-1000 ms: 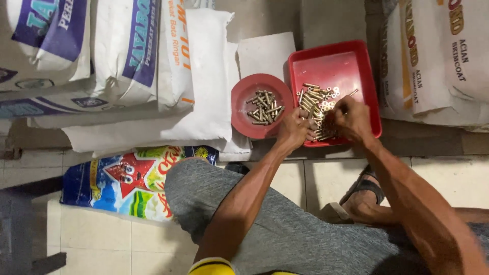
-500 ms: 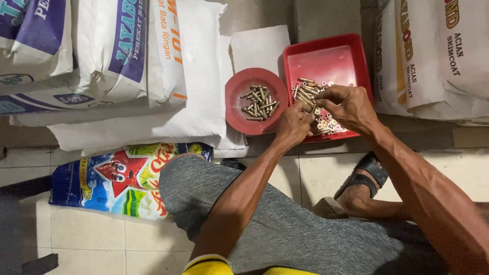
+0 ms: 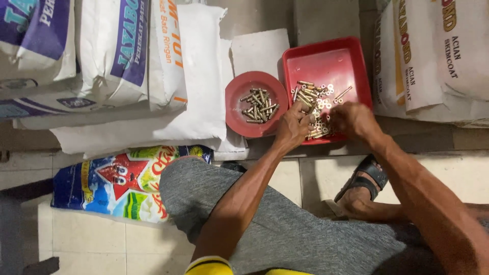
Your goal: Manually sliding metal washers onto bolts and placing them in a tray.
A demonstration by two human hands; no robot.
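Observation:
A red rectangular tray (image 3: 326, 63) holds a loose pile of brass bolts and small washers (image 3: 313, 97). To its left sits a round red bowl (image 3: 239, 109) with several bolts (image 3: 259, 106) in it. My left hand (image 3: 293, 127) rests at the tray's near left corner, fingers pinched on a small bolt from the pile. Over the tray's near edge, my right hand (image 3: 354, 121) has its fingers curled down among the pieces; what it holds is hidden.
White cement sacks (image 3: 127, 56) are stacked at the left and more sacks (image 3: 433, 56) at the right. A white block (image 3: 260, 51) lies behind the bowl. A colourful plastic bag (image 3: 122, 178) lies on the tiled floor by my grey-clad knee (image 3: 204, 188). My sandalled foot (image 3: 359, 188) is below the tray.
My right hand has slid from the middle of the pile to the tray's near right. The left hand stays at the tray's near left corner.

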